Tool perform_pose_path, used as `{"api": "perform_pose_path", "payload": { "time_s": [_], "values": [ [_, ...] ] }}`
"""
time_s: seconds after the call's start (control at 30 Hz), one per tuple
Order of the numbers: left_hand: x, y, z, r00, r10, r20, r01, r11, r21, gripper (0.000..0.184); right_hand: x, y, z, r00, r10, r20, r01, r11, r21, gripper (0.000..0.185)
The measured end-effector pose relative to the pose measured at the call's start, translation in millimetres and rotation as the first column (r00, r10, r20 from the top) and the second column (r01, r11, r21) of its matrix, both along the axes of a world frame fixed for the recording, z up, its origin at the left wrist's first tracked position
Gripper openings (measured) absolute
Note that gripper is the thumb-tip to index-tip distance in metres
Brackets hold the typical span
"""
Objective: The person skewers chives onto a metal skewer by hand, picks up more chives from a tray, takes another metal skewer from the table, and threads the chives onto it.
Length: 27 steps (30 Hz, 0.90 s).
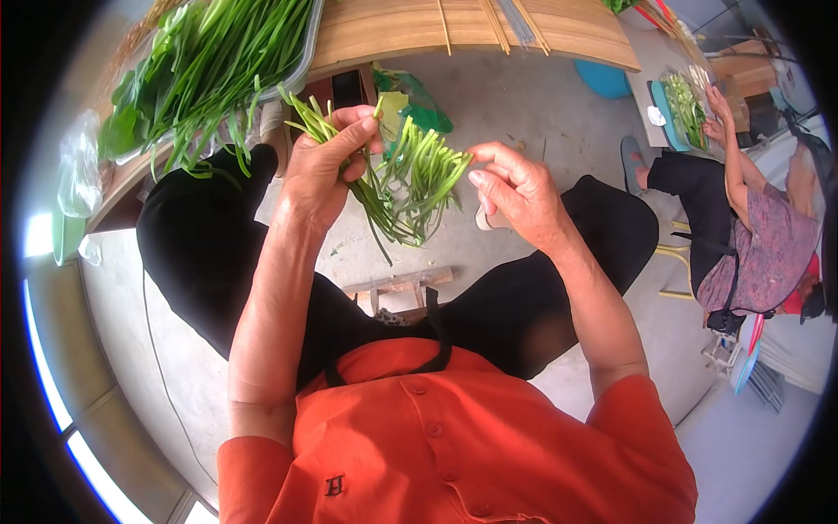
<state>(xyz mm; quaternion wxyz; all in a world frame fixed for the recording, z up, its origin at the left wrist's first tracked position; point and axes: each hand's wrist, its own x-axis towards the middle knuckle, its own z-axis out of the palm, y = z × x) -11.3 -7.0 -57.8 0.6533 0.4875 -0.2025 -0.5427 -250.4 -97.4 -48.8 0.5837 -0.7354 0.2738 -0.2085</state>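
Between my hands, above my lap, hangs a bundle of green garlic chives, its pale cut ends lined up in a row and its stalks bent downward. My left hand is closed round part of these stalks, with some ends sticking out past the thumb. At the row's right end, my right hand pinches the chives between thumb and forefinger; whether a thin stick runs through them I cannot tell. A large heap of long garlic chives fills a clear plastic tray at the upper left.
Several thin wooden sticks lie on the wooden table ahead. Beneath it are a green plastic bag and a blue tub. At right a seated person handles greens in a blue tray. A small wooden stool stands between my legs.
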Motion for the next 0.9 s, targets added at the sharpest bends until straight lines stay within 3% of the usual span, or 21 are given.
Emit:
{"api": "perform_pose_path", "payload": {
  "time_s": [0.9],
  "values": [
    [0.9,2.4,-2.5,1.0,-0.015,-0.003,0.015,1.0,-0.012,0.014,0.8,-0.6,-2.4,1.0,-0.001,0.019,0.0,1.0,0.031,0.013]
  ]
}}
